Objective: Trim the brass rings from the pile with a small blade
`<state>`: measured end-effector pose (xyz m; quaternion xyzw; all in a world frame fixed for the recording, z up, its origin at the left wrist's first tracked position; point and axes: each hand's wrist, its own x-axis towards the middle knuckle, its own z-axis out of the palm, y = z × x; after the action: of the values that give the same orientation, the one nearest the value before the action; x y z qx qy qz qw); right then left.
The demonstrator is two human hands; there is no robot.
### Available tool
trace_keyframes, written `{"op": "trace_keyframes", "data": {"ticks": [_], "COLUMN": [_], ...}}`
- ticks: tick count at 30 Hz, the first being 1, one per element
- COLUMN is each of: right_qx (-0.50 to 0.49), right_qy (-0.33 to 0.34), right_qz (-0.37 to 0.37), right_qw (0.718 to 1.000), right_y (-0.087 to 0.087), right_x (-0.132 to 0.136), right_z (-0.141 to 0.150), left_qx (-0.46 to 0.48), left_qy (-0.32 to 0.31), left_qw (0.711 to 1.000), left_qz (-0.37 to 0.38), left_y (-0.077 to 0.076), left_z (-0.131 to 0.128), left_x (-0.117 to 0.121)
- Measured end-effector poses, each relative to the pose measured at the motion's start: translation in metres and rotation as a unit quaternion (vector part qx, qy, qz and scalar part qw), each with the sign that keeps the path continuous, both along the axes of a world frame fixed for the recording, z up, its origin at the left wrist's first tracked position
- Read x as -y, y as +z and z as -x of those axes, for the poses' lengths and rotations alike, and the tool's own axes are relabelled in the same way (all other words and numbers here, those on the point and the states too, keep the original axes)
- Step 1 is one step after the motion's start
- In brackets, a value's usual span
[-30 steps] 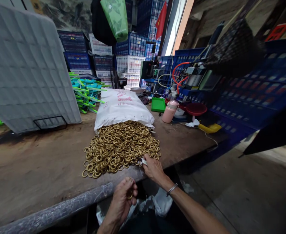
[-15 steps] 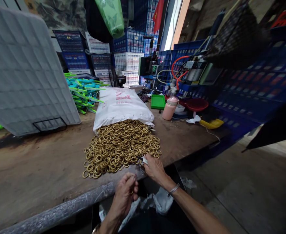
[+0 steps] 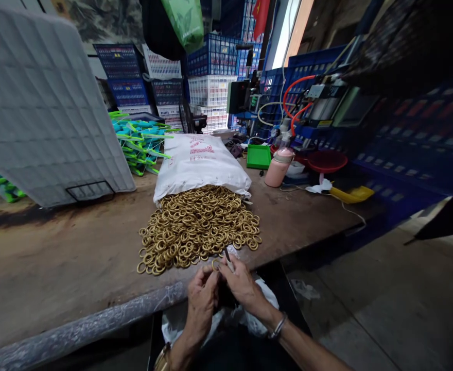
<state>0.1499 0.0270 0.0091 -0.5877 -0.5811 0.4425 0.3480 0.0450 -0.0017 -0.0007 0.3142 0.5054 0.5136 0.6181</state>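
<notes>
Just off the table's front edge, my left hand point(image 3: 202, 299) and my right hand point(image 3: 242, 283) nearly meet. A single brass-coloured ring point(image 3: 215, 265) stands up between their fingertips; my left thumb and fingers pinch it, and my right fingertips are close against it. My right hand is also closed around a slim knife-like tool point(image 3: 229, 260), its dark pointed end sticking up and away from me. Behind the hands a heap of brass-coloured rings point(image 3: 195, 226) spills from the open mouth of a white sack point(image 3: 203, 162) with red print.
A pale ribbed panel point(image 3: 56, 113) stands on the wooden table point(image 3: 91, 247) at left, beside green and blue plastic pieces point(image 3: 141, 144). A green tray point(image 3: 258, 156), pink bottle point(image 3: 278, 169), red dish point(image 3: 327, 161) and machine point(image 3: 323, 105) are at right. Crates point(image 3: 213, 56) are stacked behind.
My right hand has drawn back from the heap's front edge towards my left hand, bringing the tool along. My left hand has risen slightly, and a ring now shows at the fingertips. The view has shifted slightly.
</notes>
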Motion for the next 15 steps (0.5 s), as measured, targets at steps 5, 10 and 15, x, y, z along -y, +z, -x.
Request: {"op": "trace_keyframes", "data": {"ticks": [5,10,15], "right_qx": [-0.002,0.018,0.035], "right_qy": [0.042,0.046,0.115], "right_qz": [-0.035,-0.096,-0.114], "right_qw": [0.999,0.994,0.986], "right_y": [-0.007,-0.003,0.002], "right_x": [-0.005,-0.013,-0.014], "right_z": [-0.001,-0.008,-0.015], "left_qx": [-0.018,-0.176,-0.31], "left_qy": [0.014,0.017,-0.018], "left_qw": [0.999,0.981,0.937], "left_qz": [0.024,-0.079,-0.163], "left_y": [-0.003,0.001,0.009], "left_z": [0.004,0.006,0.003], "left_x": [0.0,-0.002,-0.004]}}
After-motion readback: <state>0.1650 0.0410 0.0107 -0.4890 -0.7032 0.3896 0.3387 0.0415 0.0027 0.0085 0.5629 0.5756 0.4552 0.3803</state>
